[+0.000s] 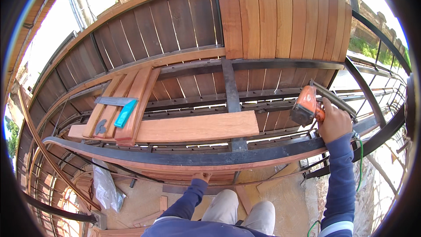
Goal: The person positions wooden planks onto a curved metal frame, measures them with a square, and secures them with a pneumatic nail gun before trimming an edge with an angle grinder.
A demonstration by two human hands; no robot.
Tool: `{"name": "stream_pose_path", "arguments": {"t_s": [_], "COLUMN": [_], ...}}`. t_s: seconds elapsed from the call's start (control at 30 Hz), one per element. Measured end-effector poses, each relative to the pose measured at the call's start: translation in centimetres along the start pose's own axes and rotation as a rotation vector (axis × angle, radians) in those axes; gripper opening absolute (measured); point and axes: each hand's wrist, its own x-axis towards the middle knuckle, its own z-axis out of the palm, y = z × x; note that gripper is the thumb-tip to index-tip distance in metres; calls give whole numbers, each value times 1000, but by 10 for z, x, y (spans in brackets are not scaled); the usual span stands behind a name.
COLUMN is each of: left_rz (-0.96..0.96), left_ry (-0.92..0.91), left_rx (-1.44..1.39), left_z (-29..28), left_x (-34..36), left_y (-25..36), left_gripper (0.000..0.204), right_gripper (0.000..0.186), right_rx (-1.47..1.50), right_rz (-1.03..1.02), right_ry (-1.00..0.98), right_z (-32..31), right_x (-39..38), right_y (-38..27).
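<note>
My right hand (334, 122) is wrapped round the handle of an orange and black nail gun (307, 105), lifted above the right end of the metal frame. A green air hose (361, 162) hangs below that hand. My left hand (201, 177) is closed, low in front of me, at the lower edge of a reddish wooden board (171, 167) running along the curved black rail (184, 156). Whatever its fingers hold is hidden. Across the frame lies a long loose plank (201, 127). On shorter slats (127, 83) at the left rests a try square with a turquoise handle (125, 113).
Fitted reddish planks (280, 17) cover the far right section. Darker boards (153, 22) show behind the frame at the left. A clear plastic bag (105, 188) and wood offcuts (163, 203) lie on the floor below. Black curved railings (368, 92) stand at the right.
</note>
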Motion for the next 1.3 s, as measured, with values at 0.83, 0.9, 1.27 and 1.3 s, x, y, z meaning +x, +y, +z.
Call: {"name": "stream_pose_path", "arguments": {"t_s": [0.83, 0.9, 1.27, 1.3], "left_rz": [237, 265, 294, 293], "left_ry": [539, 569, 760, 766], "left_rx": [-430, -371, -321, -328], "left_z": [-296, -288, -270, -268], "left_x": [180, 190, 190, 190], "left_y": [424, 418, 430, 433], "left_gripper": [16, 17, 16, 17], "right_gripper": [48, 49, 59, 60], "right_rx": [179, 205, 357, 371], "right_rz": [-43, -71, -212, -235], "right_ry": [-288, -279, -520, -576], "right_z": [-18, -16, -14, -12], "right_x": [38, 42, 55, 57], "right_y": [0, 0, 19, 23]}}
